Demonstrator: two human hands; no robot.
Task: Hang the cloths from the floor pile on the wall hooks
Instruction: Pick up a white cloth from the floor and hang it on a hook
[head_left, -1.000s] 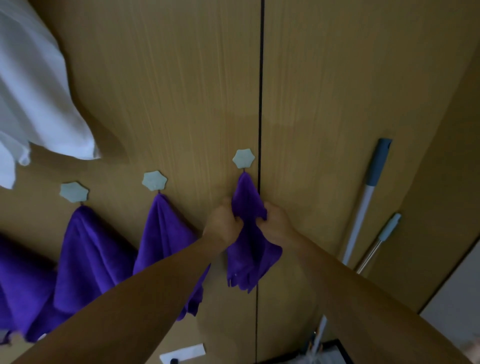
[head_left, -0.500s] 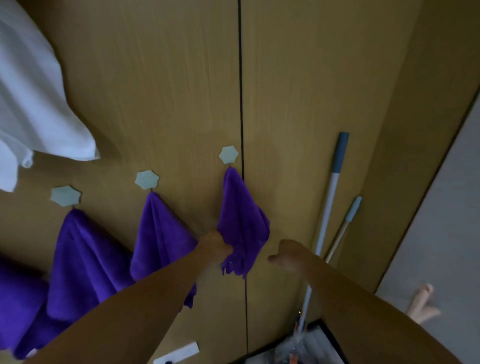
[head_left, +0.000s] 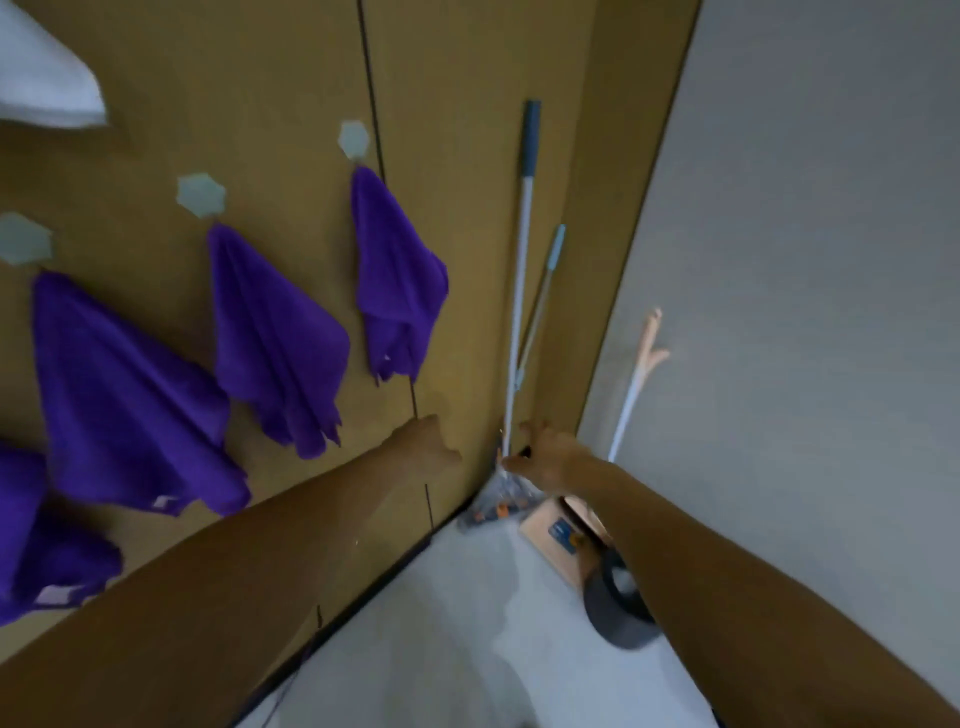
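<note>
Purple cloths hang from pale hexagonal hooks on the wooden wall. The rightmost cloth (head_left: 397, 280) hangs from the rightmost hook (head_left: 354, 139). A second cloth (head_left: 275, 338) hangs below the middle hook (head_left: 201, 195), and a third cloth (head_left: 124, 395) below the left hook (head_left: 23, 239). A further purple cloth (head_left: 31, 540) shows at the left edge. My left hand (head_left: 423, 447) is below the rightmost cloth, apart from it and holding nothing. My right hand (head_left: 545, 457) is low near the corner, fingers loose, holding nothing. The floor pile is out of view.
Two long-handled mops (head_left: 522, 260) lean in the corner, beside a grey wall (head_left: 805, 260). A brown box (head_left: 556, 535) and a dark round bin (head_left: 618, 603) sit on the pale floor. White fabric (head_left: 47, 83) hangs at the top left.
Both hands let go of the rightmost cloth and dropped away from it. The cloth now hangs free. The view swung right and down toward the corner and floor.
</note>
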